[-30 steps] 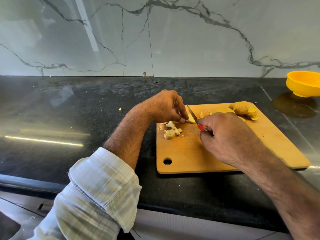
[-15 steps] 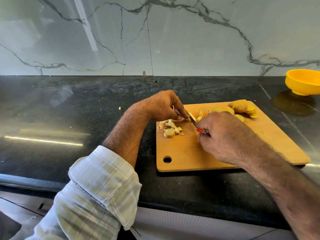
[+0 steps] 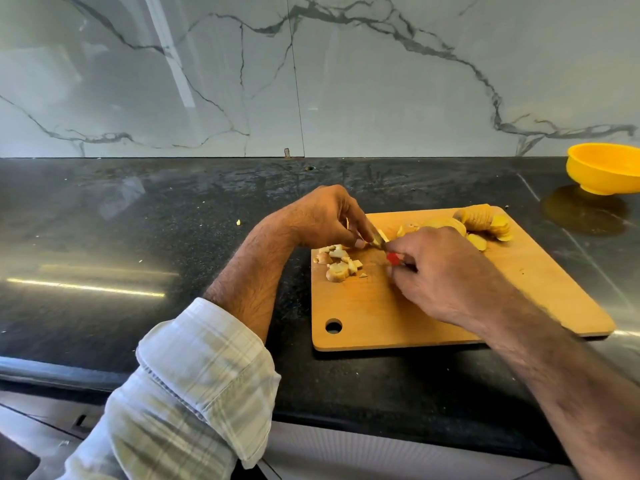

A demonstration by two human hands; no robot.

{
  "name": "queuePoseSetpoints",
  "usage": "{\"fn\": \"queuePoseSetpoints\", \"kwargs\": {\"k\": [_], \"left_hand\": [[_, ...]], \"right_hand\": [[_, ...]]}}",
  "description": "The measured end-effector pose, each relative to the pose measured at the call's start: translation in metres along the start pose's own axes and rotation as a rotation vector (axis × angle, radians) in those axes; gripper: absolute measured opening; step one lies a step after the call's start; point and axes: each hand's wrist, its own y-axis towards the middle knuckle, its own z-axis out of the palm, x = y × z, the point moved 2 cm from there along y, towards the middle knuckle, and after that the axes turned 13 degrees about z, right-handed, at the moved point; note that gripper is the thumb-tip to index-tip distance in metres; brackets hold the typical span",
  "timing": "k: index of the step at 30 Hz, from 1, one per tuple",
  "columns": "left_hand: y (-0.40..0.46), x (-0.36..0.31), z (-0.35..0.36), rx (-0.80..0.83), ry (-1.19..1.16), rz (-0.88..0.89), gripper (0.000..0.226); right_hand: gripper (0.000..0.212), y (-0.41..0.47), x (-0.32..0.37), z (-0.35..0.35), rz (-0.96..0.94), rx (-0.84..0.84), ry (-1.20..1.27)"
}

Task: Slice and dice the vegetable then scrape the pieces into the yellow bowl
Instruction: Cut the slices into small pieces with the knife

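A wooden cutting board (image 3: 450, 317) lies on the black counter. A pile of diced pale vegetable pieces (image 3: 341, 263) sits at the board's far left. Sliced yellow rounds (image 3: 485, 223) lie in a row at the board's far side. My left hand (image 3: 329, 218) pinches a small slice against the board with its fingertips. My right hand (image 3: 440, 271) grips a knife with a red handle (image 3: 393, 258); its short blade meets the slice just beside my left fingertips. The yellow bowl (image 3: 606, 171) stands off the board at the far right.
A marble wall runs along the counter's back. Small vegetable crumbs (image 3: 238, 222) lie on the counter left of the board. The counter's front edge is near my left sleeve (image 3: 194, 386). Bare board surface lies near its hanging hole (image 3: 333, 326).
The knife blade has dropped from a raised tilt down into the slice held by my left fingers. Both hands stay in nearly the same place.
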Motion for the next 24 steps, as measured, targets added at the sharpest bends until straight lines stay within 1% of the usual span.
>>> {"fn": "queuePoseSetpoints", "kwargs": {"k": [3, 6, 8, 11, 14, 17, 21, 24], "left_hand": [[0.001, -0.004, 0.001, -0.075, 0.009, 0.038, 0.010], [0.004, -0.008, 0.003, -0.138, 0.021, 0.057, 0.014], [0.004, -0.008, 0.004, -0.127, 0.046, 0.041, 0.017], [0.006, -0.010, 0.009, -0.141, 0.060, 0.059, 0.014], [0.013, -0.018, 0.016, -0.165, 0.069, 0.100, 0.023], [0.025, -0.026, 0.024, -0.141, 0.096, 0.106, 0.027], [0.038, -0.030, 0.030, -0.101, 0.133, 0.079, 0.022], [0.041, -0.029, 0.028, -0.101, 0.163, 0.083, 0.015]], "right_hand": [[0.023, -0.014, -0.018, -0.012, 0.007, -0.097, 0.116], [0.033, -0.018, -0.030, -0.019, 0.078, -0.143, 0.116], [0.037, -0.017, -0.034, -0.018, 0.122, -0.111, 0.112], [0.042, -0.016, -0.032, -0.017, 0.176, -0.066, 0.089], [0.043, -0.016, -0.028, -0.020, 0.216, -0.023, 0.058], [0.044, -0.016, -0.027, -0.021, 0.241, 0.007, 0.043], [0.045, -0.016, -0.030, -0.022, 0.278, 0.042, 0.055], [0.045, -0.019, -0.030, -0.023, 0.283, 0.054, 0.058]]}}
